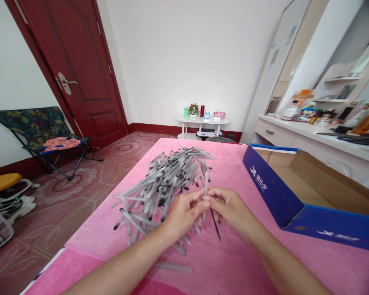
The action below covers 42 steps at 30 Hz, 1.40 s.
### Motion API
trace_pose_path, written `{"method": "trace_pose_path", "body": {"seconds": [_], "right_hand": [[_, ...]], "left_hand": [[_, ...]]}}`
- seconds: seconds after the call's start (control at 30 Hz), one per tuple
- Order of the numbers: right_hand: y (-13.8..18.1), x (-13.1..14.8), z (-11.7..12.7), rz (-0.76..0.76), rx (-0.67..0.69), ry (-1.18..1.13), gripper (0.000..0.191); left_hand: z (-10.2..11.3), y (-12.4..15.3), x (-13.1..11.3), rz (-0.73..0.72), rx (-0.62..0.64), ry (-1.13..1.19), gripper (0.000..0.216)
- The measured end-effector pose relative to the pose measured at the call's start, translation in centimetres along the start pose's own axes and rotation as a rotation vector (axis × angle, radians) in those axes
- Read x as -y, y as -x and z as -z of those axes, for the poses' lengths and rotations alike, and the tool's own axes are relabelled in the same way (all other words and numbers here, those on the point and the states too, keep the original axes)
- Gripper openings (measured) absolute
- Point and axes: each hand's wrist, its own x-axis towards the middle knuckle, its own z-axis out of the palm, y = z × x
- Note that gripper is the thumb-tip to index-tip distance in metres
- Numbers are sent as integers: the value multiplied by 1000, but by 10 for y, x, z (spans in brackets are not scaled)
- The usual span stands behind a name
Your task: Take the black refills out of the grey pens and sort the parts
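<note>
Both my hands meet just right of a large pile of clear pen barrels with black ends (172,172). My left hand (186,209) is closed, its thumb and fingers pinching a translucent pen barrel (206,180) that stands nearly upright. My right hand (229,205) is closed too, its thumb and fingertips pressed to the same barrel from the other side. Below the fingertips a thin black pen refill (215,226) slants down toward the cloth; whether a hand grips it is hidden. Nearer to me, a single loose barrel (174,267) lies below my left forearm.
A pink cloth (227,168) covers the table. To the right stands an open blue cardboard box (270,188). Beyond it is a white dresser (295,133) with bottles. A folding chair (46,127) and yellow stool (3,183) stand left; a small white table (203,119) is by the wall.
</note>
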Motion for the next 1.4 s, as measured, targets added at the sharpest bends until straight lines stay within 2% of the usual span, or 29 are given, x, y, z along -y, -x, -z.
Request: {"method": "trace_pose_path", "body": {"seconds": [0.23, 0.33, 0.43, 0.5, 0.6, 0.7, 0.77, 1.07, 1.23, 1.4], "right_hand": [[-1, -3, 4, -73, -15, 63, 21], [-2, -4, 25, -43, -134, 304, 16], [-4, -10, 55, -2, -316, 683, 10], [-5, -14, 72, -34, -356, 842, 9], [-6, -19, 83, -76, -336, 896, 10], [-7, -22, 76, -86, -275, 807, 9], [-7, -24, 67, -82, -237, 735, 9], [-11, -43, 35, -7, -212, 683, 10], [-13, -50, 29, -21, -245, 774, 17], [-15, -51, 24, -128, -255, 989, 14]], "left_hand": [[-3, 1, 3, 9, 2, -89, 53], [-5, 3, 1, -103, -4, -318, 42], [-6, 5, -1, -259, 78, -618, 27], [-5, 6, 2, -291, 148, -789, 27], [-2, 6, 8, -282, 208, -1018, 41], [1, 7, 12, -267, 278, -1180, 61], [2, 8, 13, -257, 292, -1250, 65], [10, 1, 20, -151, 126, -1486, 48], [18, -3, 19, -84, 55, -1567, 44], [10, 0, 10, -91, 57, -1532, 38]]}}
